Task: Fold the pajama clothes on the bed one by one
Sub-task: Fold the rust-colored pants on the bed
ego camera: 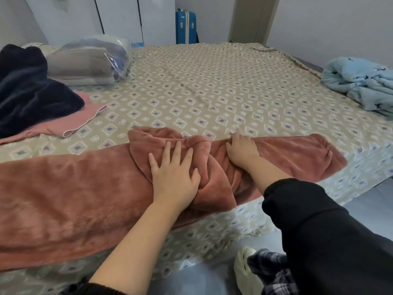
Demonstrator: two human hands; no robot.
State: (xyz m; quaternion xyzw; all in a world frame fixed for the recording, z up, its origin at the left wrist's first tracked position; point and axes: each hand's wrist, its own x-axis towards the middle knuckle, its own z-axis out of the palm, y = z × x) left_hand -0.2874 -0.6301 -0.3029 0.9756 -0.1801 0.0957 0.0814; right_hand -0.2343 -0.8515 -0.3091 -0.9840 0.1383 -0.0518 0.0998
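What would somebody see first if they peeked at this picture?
Probably the big rusty-pink fleece garment stretched along the near edge of the bed, with the left hand pressing flat on its bunched middle and the right hand gripping it beside. Next, the light blue fleece heaped at the right, and the bright blue suitcase by the far wall.

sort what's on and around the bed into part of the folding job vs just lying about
Job: rust fleece garment, pressed by left hand, gripped by right hand; navy garment, pink garment, light blue garment waiting.
Lying about: bagged bedding, blue suitcase, slipper.
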